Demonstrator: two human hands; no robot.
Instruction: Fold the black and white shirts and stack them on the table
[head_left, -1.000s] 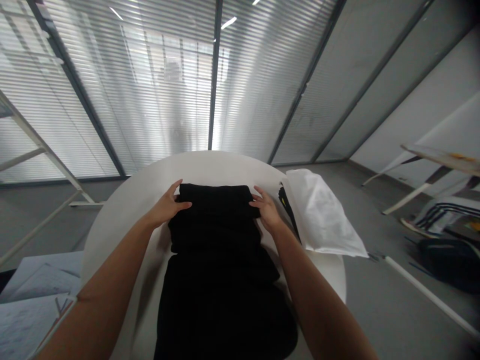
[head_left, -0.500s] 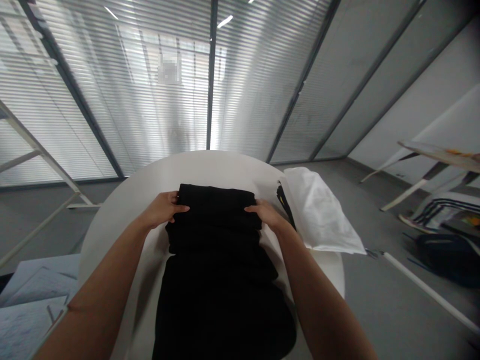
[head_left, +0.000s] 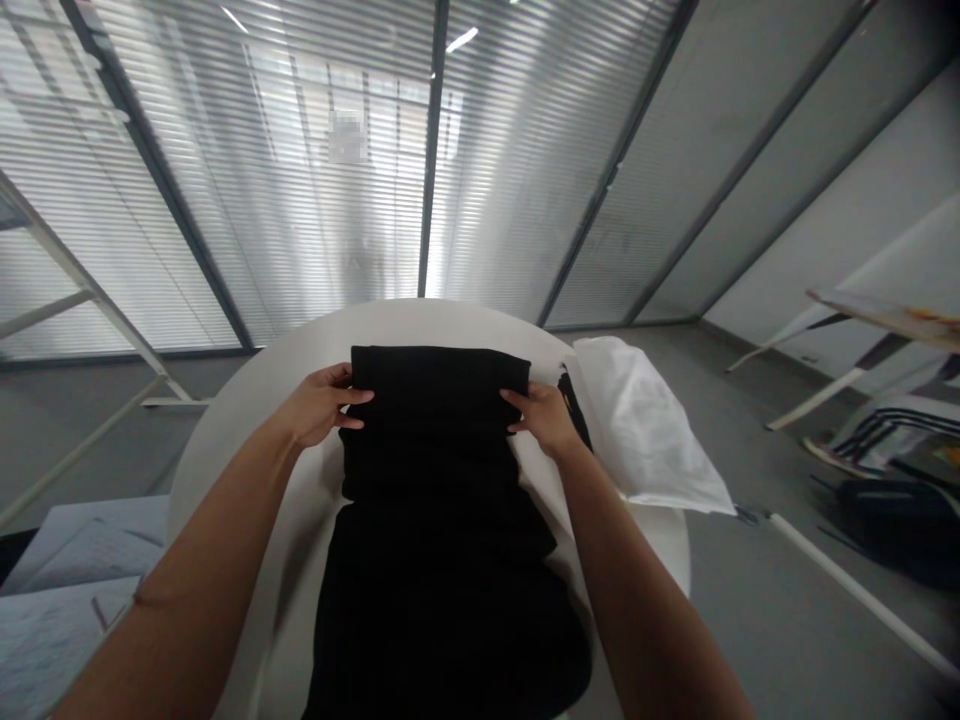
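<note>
Spanning the lower middle of the frame, a round white table carries a folded black garment, with a white cloth bundle to its right. The garment looks light, soft and limp, best taken by its folded top edge. The left hand and right hand sit at that edge's corners; whether they pinch, I can't tell.

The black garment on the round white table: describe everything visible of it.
The black garment looks like soft, matte fabric, folded over on itself so a neat rectangular upper layer sits on a wider lower part that runs toward the viewer out of frame. It lies flat on the round white table. The left hand and right hand rest on its far side edges.
</note>
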